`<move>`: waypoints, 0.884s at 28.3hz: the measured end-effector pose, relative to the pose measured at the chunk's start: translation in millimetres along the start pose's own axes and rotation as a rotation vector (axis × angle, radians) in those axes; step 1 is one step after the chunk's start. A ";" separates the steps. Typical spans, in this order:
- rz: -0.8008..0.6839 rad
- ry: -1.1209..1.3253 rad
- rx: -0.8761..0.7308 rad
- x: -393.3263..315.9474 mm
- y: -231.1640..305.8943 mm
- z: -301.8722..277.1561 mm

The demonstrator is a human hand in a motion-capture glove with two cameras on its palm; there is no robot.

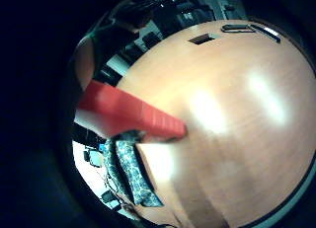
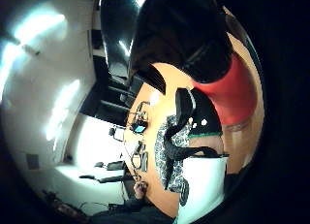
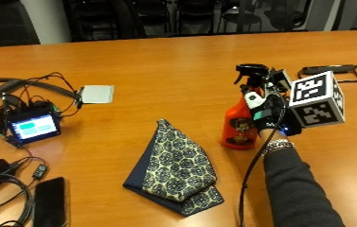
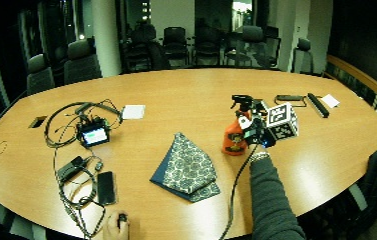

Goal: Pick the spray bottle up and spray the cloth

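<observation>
Gloved right hand [image 3: 267, 113] gripping spray bottle [image 3: 241, 124] (upright), cloth [image 3: 177, 169] beside

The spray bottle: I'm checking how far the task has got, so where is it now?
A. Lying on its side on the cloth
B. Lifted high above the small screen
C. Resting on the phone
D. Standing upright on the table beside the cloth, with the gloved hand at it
D: the outside view shows the spray bottle upright on the table, apart from the cloth, with the right hand at its neck.
</observation>
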State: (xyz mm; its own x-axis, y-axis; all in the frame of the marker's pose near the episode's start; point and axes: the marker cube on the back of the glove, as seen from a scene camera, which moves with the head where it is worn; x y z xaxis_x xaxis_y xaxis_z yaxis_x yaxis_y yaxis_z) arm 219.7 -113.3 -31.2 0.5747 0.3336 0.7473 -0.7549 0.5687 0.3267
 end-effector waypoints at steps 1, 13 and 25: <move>0.001 -0.027 -0.001 -0.4 0.0 2.3; 0.036 -0.251 0.088 -22.6 -0.7 28.3; -0.027 -0.142 0.499 -26.0 -10.8 2.9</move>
State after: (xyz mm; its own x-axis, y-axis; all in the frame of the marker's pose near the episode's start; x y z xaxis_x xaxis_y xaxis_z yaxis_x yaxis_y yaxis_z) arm 211.9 -130.3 -52.5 0.5737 0.1989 0.7945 -0.8191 0.1368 0.5572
